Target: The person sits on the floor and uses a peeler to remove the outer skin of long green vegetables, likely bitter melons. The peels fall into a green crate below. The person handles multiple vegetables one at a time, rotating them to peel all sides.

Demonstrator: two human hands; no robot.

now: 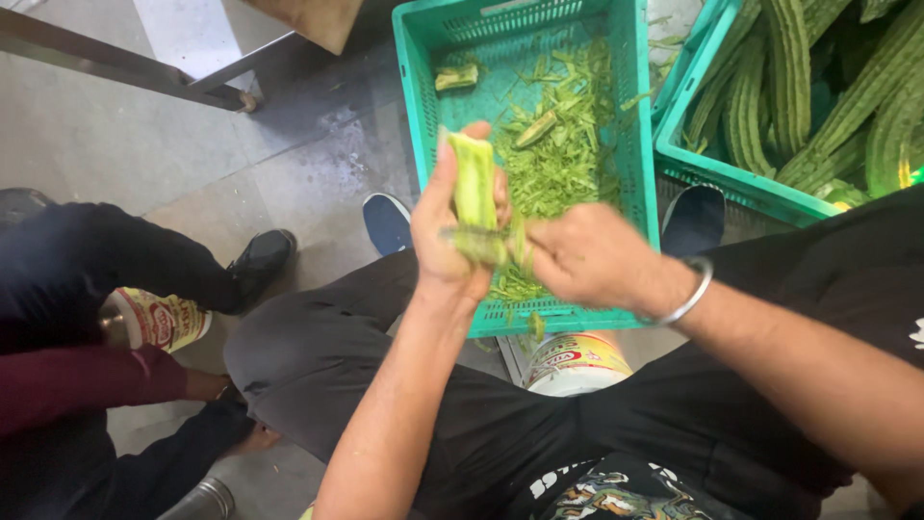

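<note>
Green peelings (558,159) lie heaped inside a teal crate (414,87), and everything else here is placed against that crate. Just above its near rim, the left hand (450,231) is wrapped around a pale, partly peeled gourd (474,183), thumb on 1 side and fingers curled behind, holding it upright with the cut top pointing away from the person. The right hand (587,255) sits beside it, also over the near rim, fingers pressed together around a peeler (476,234) whose thin blade crosses the gourd's lower end; the handle is hidden in the fist and the blade is blurred, so its exact shape cannot be made out. A metal bangle (695,292) circles the right wrist. Within the crate, 2 cut gourd ends (455,77) rest near the far wall and the middle, among the shavings. To the right of the crate, touching it, a second teal crate (712,173) holds many whole ridged gourds (789,87). Below the near rim, between the person's knees, stands a tin (573,364) with a yellow and red label. Dark shoes (387,221) show at the crate's near corners. Well left of the crate, another person's dark trouser leg (106,270) and shoe (258,260) rest on the grey floor (192,144), with a second tin (154,320) beside them.
</note>
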